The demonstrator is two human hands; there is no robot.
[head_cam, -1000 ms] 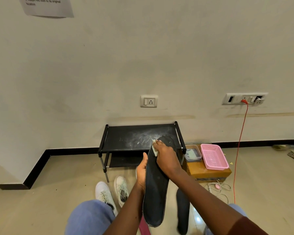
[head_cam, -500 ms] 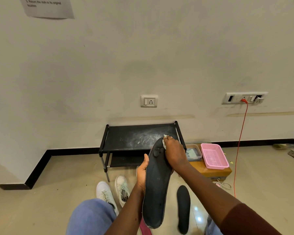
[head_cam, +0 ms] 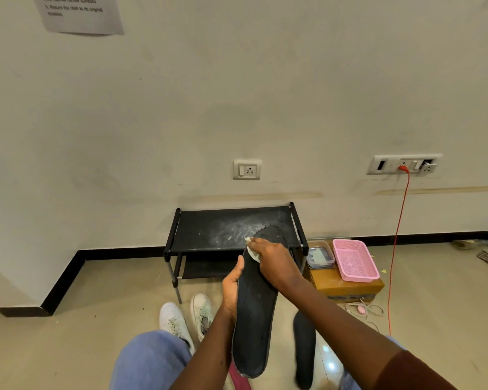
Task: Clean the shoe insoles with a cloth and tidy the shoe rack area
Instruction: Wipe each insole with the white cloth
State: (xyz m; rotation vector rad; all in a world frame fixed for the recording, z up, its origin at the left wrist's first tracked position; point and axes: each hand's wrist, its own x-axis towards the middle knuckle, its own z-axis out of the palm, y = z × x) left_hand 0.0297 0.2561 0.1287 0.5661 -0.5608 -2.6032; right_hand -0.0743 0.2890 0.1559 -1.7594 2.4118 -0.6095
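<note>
A long black insole (head_cam: 255, 313) stands tilted in front of me. My left hand (head_cam: 231, 285) grips its left edge at mid-length, thumb on the front face. My right hand (head_cam: 273, 260) presses a small pale cloth (head_cam: 252, 253) against the insole's upper part, fingers curled over the cloth. A second black insole (head_cam: 304, 350) lies flat on the floor to the right. Behind them stands the low black shoe rack (head_cam: 231, 230), its top shelf smeared with white dust. A pair of white sneakers (head_cam: 186, 316) sits on the floor in front of the rack.
Right of the rack, a brown box (head_cam: 347, 285) carries a pink basket (head_cam: 354, 260) and a clear container (head_cam: 320, 254). An orange cable (head_cam: 397, 240) drops from the wall socket to the floor. A white cord lies coiled near the box. My knees fill the bottom edge.
My right hand with the cloth slid up to the insole's tip half a second ago and has now come back down and left a little. The left hand's hold is unchanged.
</note>
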